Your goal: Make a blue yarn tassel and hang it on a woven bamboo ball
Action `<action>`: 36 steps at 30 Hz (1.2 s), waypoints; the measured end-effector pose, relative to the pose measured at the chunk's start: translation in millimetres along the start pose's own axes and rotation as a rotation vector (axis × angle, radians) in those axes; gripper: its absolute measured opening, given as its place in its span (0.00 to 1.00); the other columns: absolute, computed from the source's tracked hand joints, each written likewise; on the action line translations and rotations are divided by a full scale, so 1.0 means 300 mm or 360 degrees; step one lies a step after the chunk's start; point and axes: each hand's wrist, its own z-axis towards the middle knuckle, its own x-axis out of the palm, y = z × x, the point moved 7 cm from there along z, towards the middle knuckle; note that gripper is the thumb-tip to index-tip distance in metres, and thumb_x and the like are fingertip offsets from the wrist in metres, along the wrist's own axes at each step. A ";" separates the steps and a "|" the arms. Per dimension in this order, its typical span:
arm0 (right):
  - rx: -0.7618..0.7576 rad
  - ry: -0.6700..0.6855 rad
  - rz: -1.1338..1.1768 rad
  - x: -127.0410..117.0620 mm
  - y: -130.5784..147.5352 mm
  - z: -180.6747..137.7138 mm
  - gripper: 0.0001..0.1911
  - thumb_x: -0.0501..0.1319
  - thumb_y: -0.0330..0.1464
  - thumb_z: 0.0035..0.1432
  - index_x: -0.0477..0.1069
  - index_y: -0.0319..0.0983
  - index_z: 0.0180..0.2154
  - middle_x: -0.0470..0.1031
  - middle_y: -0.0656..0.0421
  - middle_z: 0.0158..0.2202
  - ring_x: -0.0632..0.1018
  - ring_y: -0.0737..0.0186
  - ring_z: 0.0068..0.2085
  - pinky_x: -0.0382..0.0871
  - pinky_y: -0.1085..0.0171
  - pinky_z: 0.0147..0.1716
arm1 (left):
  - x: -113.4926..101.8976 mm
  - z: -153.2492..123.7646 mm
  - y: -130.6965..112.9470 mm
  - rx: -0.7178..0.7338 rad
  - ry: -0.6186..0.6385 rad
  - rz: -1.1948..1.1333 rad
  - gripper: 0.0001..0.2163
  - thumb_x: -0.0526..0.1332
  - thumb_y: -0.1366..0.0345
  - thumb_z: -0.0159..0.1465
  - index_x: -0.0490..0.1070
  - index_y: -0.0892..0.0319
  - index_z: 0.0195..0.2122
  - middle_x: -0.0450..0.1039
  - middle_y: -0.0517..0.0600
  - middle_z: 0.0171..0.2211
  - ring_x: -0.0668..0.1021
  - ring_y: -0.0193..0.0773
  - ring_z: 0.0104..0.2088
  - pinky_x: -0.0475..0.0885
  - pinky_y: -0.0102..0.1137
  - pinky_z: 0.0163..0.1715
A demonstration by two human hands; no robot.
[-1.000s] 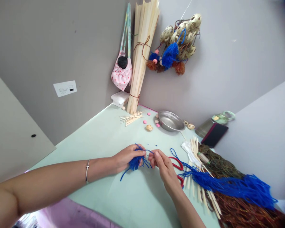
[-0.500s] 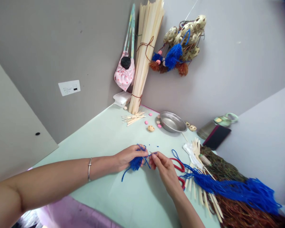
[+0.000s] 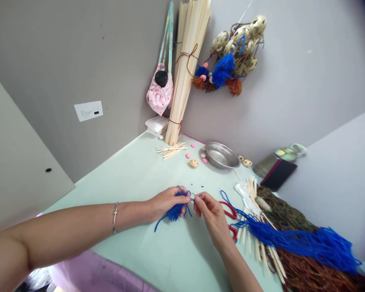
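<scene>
Over the pale green table (image 3: 118,174), my left hand (image 3: 167,202) is closed around a blue yarn tassel (image 3: 174,212), whose loose strands stick out above and below the fingers. My right hand (image 3: 209,211) pinches a short end of blue yarn (image 3: 197,196) just right of the tassel; a thin pale sliver shows by the fingertips, too small to name. The two hands are close together but apart. Red-handled scissors (image 3: 231,211) lie right beside my right hand, their blades hidden.
At the right lie a blue yarn hank (image 3: 304,241), brown yarn (image 3: 307,269), thin wooden strips (image 3: 261,251), a phone (image 3: 279,174) and a bottle (image 3: 266,164). Further back are a metal bowl (image 3: 221,156), small sticks (image 3: 171,151) and a woven ball (image 3: 193,163). Bundled strips (image 3: 185,77) lean in the corner.
My right hand has shifted very slightly to the right, and the fingertips of the two hands are a little further apart. The tassel stays in my left hand.
</scene>
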 end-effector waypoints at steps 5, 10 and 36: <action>-0.0020 -0.0104 0.0048 -0.009 0.012 -0.003 0.13 0.60 0.43 0.61 0.71 0.39 0.34 0.69 0.61 0.25 0.66 0.65 0.25 0.59 0.66 0.26 | -0.018 -0.004 -0.017 0.0026 -0.0133 -0.0006 0.11 0.62 0.63 0.56 0.61 0.57 0.37 0.69 0.42 0.26 0.71 0.27 0.18 0.65 0.25 0.20; -0.0030 -0.0176 0.0075 -0.020 0.011 -0.004 0.12 0.61 0.42 0.60 0.71 0.39 0.34 0.69 0.61 0.26 0.66 0.65 0.26 0.60 0.66 0.26 | 0.009 -0.008 -0.020 0.0035 0.0047 0.0055 0.11 0.64 0.60 0.56 0.67 0.60 0.36 0.68 0.44 0.26 0.70 0.27 0.20 0.66 0.25 0.22; 0.0060 -0.0127 0.0332 0.001 -0.007 0.002 0.14 0.70 0.41 0.49 0.73 0.39 0.31 0.73 0.61 0.28 0.71 0.64 0.29 0.64 0.65 0.30 | -0.011 -0.004 -0.009 0.0124 -0.0020 0.0374 0.10 0.64 0.60 0.55 0.67 0.59 0.34 0.67 0.43 0.22 0.70 0.29 0.21 0.64 0.25 0.22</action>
